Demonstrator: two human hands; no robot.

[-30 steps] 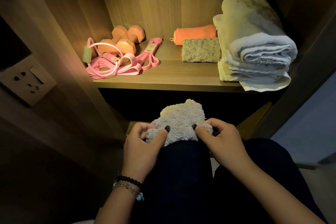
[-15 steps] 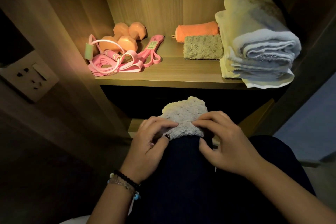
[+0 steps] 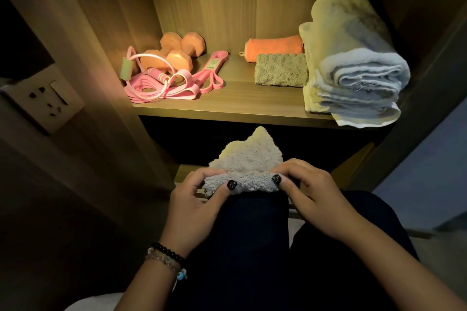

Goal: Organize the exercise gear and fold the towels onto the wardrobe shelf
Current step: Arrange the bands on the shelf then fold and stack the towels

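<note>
Gear, three towels placed on shelf (image 3: 240, 111); fluffy cloth (image 3: 249, 164) unshelved on knee, pinched by left hand (image 3: 194, 204) and right hand (image 3: 318, 197).

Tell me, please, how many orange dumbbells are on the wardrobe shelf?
2: one orange dumbbell lies at the shelf's left, behind the pink bands; the second orange dumbbell lies right behind it. Others may be hidden.

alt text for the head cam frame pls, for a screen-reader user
Both hands, left hand and right hand, pinch a small fluffy towel on the person's knee, below a lit wardrobe shelf holding orange dumbbells, pink resistance bands and folded towels.
</note>
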